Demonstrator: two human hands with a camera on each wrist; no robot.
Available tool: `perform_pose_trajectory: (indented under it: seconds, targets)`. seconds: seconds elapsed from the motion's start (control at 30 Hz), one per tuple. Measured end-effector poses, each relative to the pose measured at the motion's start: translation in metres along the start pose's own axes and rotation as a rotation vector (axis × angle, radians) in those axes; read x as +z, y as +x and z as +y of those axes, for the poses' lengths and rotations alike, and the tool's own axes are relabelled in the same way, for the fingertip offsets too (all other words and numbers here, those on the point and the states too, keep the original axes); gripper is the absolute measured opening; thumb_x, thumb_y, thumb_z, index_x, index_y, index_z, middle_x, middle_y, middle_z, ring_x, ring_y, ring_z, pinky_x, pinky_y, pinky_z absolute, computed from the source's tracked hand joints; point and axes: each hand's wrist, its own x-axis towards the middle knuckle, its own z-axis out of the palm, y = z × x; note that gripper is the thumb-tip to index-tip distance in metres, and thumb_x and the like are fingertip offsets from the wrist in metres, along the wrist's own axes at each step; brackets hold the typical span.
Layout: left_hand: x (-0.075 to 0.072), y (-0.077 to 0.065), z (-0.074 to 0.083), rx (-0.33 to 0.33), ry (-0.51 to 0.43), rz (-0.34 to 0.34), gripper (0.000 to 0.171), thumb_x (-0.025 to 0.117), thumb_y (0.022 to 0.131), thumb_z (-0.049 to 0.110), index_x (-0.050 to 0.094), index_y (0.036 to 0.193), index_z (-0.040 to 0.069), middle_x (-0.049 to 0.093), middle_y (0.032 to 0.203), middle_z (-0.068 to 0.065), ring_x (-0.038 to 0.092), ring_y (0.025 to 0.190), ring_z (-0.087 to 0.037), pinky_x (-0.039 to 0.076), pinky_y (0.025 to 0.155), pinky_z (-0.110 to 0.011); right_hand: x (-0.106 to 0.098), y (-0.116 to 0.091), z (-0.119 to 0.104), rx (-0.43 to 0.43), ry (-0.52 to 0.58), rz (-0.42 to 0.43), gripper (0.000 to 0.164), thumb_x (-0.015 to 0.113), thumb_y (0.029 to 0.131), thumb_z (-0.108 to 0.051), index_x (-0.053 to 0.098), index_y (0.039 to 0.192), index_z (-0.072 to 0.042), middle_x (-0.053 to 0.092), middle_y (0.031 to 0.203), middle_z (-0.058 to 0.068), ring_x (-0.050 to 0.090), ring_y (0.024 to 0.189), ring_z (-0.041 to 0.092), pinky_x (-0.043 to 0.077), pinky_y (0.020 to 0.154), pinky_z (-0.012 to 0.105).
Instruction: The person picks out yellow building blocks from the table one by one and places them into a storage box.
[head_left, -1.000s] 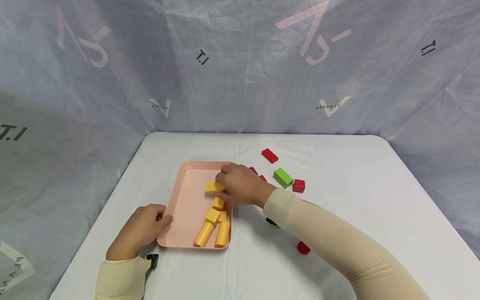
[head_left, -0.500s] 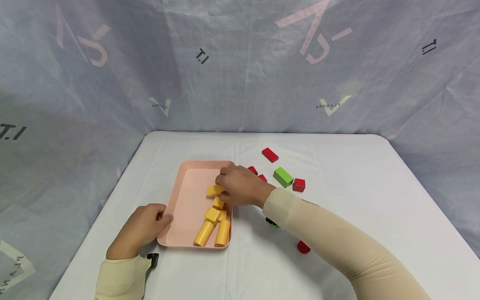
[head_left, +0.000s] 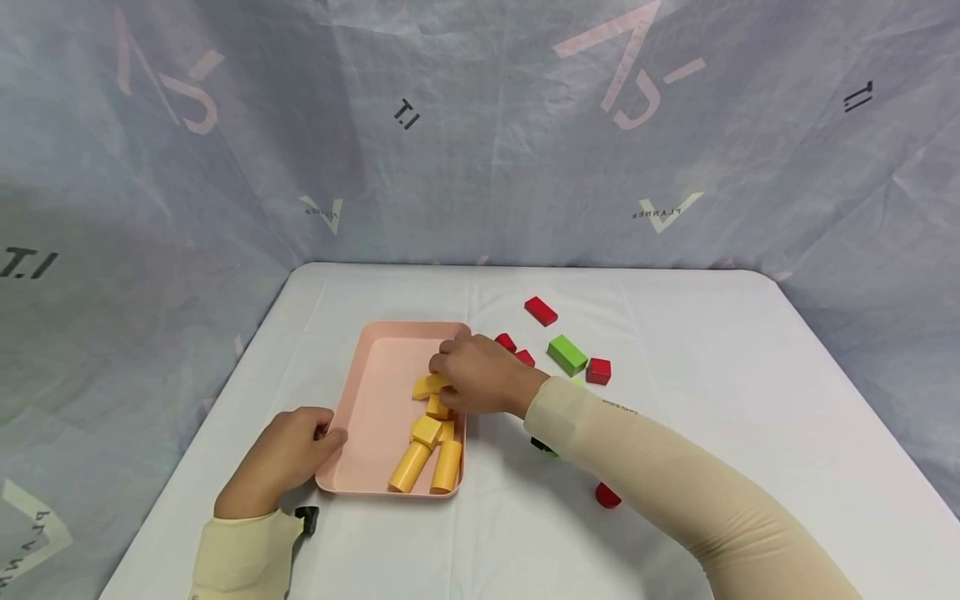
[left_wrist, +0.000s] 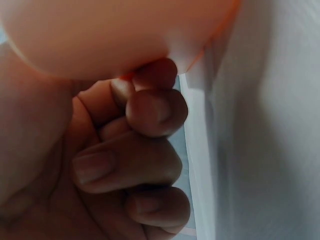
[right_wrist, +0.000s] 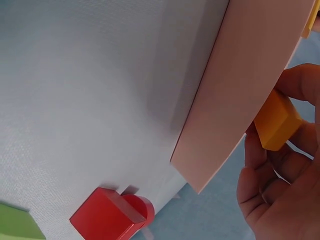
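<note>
My left hand [head_left: 288, 454] grips the left wall of a pink tray [head_left: 381, 367], thumb over the rim and fingers curled outside, as the left wrist view also shows. Over the tray's right side, my right hand [head_left: 480, 372] pinches a yellow rectangular block [head_left: 429, 386], part of it hidden by the fingers. In the right wrist view this yellow block [right_wrist: 277, 121] sits between thumb and fingers at the tray's rim. Below it in the tray lie a yellow cube [head_left: 437, 407], another cube [head_left: 427, 431] and two yellow cylinders [head_left: 408, 467], grouped along the right wall.
Right of the tray on the white table [head_left: 697, 350] lie a red rectangular block [head_left: 541, 311], a green block [head_left: 567, 355], a red cube [head_left: 598, 372] and a red round piece [head_left: 607, 495]. The right forearm partly covers a dark-and-green thing [head_left: 542, 445].
The yellow block in my right hand has tilted and come down a little toward the near side of the tray. My left hand and the tray have stayed put.
</note>
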Motion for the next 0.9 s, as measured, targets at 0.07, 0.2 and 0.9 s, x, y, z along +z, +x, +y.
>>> perform_pose_trajectory:
  seconds: [0.07, 0.2, 0.9]
  targets:
    - [0.000, 0.000, 0.000, -0.002, -0.002, -0.004, 0.033, 0.062, 0.084, 0.015, 0.042, 0.058, 0.016, 0.034, 0.050, 0.004, 0.036, 0.046, -0.013, 0.030, 0.045, -0.029, 0.001, 0.000, 0.000, 0.002, 0.002, -0.006, 0.025, 0.066, 0.082, -0.035, 0.064, 0.103, -0.021, 0.052, 0.087, -0.011, 0.039, 0.081, 0.010, 0.044, 0.072, 0.027]
    - [0.001, 0.001, 0.001, -0.010, -0.005, -0.012, 0.032, 0.063, 0.084, 0.016, 0.043, 0.058, 0.015, 0.036, 0.050, 0.004, 0.037, 0.046, -0.013, 0.031, 0.045, -0.030, 0.001, -0.002, 0.001, 0.008, 0.018, -0.019, 0.025, 0.066, 0.083, -0.036, 0.063, 0.104, -0.022, 0.051, 0.087, -0.012, 0.041, 0.079, 0.008, 0.044, 0.072, 0.028]
    - [-0.001, 0.007, 0.005, -0.051, 0.005, -0.042, 0.031, 0.060, 0.085, 0.018, 0.043, 0.059, 0.015, 0.036, 0.051, 0.002, 0.037, 0.045, -0.015, 0.030, 0.044, -0.029, -0.003, -0.015, 0.013, 0.029, 0.019, 0.036, 0.030, 0.059, 0.084, -0.036, 0.062, 0.110, -0.021, 0.050, 0.095, -0.010, 0.040, 0.086, 0.007, 0.045, 0.077, 0.028]
